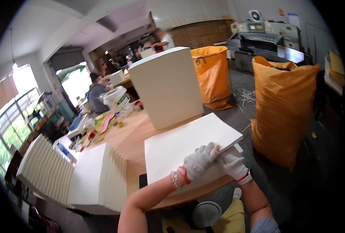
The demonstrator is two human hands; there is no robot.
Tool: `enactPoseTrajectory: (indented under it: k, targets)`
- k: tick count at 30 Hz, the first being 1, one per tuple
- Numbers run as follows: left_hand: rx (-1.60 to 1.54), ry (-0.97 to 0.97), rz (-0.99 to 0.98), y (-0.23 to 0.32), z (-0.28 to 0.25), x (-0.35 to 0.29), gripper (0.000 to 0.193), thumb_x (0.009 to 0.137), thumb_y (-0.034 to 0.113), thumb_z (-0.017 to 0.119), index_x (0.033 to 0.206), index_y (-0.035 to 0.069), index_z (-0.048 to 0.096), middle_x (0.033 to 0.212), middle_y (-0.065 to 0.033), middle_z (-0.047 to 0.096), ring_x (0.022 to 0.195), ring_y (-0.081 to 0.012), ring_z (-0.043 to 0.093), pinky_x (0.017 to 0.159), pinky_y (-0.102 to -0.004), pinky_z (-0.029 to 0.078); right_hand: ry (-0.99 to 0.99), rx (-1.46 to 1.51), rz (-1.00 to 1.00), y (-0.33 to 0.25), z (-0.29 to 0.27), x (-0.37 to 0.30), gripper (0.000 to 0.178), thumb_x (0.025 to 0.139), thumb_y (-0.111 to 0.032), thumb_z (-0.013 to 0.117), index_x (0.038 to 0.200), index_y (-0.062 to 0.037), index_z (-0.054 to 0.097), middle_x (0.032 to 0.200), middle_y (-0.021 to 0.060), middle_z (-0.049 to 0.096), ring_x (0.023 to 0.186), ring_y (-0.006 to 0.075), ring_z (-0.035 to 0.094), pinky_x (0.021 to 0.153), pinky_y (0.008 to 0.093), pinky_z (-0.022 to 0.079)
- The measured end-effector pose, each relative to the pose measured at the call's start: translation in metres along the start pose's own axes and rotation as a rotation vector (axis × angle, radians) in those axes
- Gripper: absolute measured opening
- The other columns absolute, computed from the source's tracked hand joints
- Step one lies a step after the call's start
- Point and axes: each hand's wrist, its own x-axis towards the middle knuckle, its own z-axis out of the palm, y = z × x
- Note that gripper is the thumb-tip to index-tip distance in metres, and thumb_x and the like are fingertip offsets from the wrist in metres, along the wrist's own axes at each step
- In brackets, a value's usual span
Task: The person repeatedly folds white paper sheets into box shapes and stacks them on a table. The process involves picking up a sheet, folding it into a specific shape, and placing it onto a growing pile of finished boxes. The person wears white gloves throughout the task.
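Head view — white paper stack (182, 141), near right edge

Lies flat on the wooden surface (131, 132), mostly ahead and left of the hands; long axis slants from near left to far right. Left hand (199, 160), gloved, rests over the top sheets, fingers bent and close together. Right hand (233, 165), also gloved, is nearer the right corner, fingers partly hidden — cannot tell whether either grips paper. Beyond: tall pale block (166, 89), upright. Leftward: paper piles (89, 173). Rightward: orange sacks (283, 112).

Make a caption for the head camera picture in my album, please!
Gloved left hand and right hand at white paper, orange sacks standing nearby.
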Motion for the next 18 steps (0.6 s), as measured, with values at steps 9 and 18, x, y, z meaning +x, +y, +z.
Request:
enactPoseTrajectory:
  k: [9, 18]
  targets:
    - [-0.246, 0.586, -0.552, -0.076, -0.144, -0.033, 0.061, 0.093, 0.000, 0.066, 0.150, 0.004, 0.044, 0.115, -0.0126, 0.068, 0.086, -0.0195, 0.068, 0.073, -0.0344, 0.058, -0.134, -0.182, -0.065, -0.020, -0.006, 0.024, 0.016, 0.090, -0.020, 0.066, 0.098, -0.0065, 0.065, 0.096, 0.0137, 0.065, 0.092, 0.0373, 0.061, 0.085, 0.0490, 0.048]
    - [-0.556, 1.276, -0.765, -0.106, -0.204, -0.131, 0.061, 0.093, 0.001, 0.068, 0.148, 0.002, 0.044, 0.119, -0.0065, 0.064, 0.102, -0.0152, 0.062, 0.087, -0.0306, 0.054, -0.283, 0.035, -0.513, -0.155, 0.115, 0.023, 0.031, 0.087, -0.033, 0.071, 0.104, -0.0088, 0.061, 0.108, 0.0103, 0.059, 0.104, 0.0317, 0.056, 0.093, 0.0494, 0.043]
